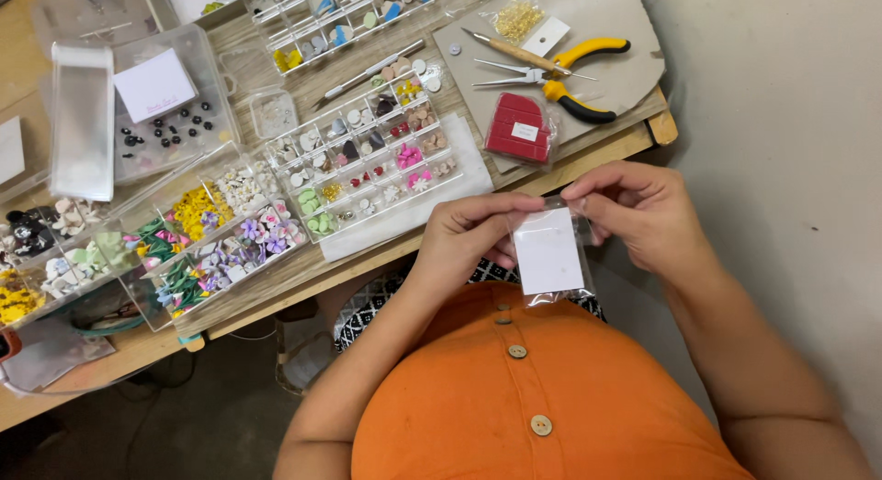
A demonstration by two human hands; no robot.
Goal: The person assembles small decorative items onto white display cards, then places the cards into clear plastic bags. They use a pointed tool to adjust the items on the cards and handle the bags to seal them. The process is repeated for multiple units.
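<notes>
I hold a small clear plastic bag (550,254) with a white card inside it, just above my lap. My left hand (469,234) pinches the bag's upper left edge. My right hand (637,210) grips its upper right corner. The bag hangs upright between both hands, in front of my orange buttoned shirt (542,397). The wooden table edge (367,259) lies just beyond my hands.
On the table stand clear compartment boxes (367,158) of tiny flowers and beads, a box with yellow and purple flowers (220,232), yellow-handled pliers (574,76), tweezers (514,73), a red block in a packet (519,128), and a grey mat (597,21). A plain wall (790,122) is to the right.
</notes>
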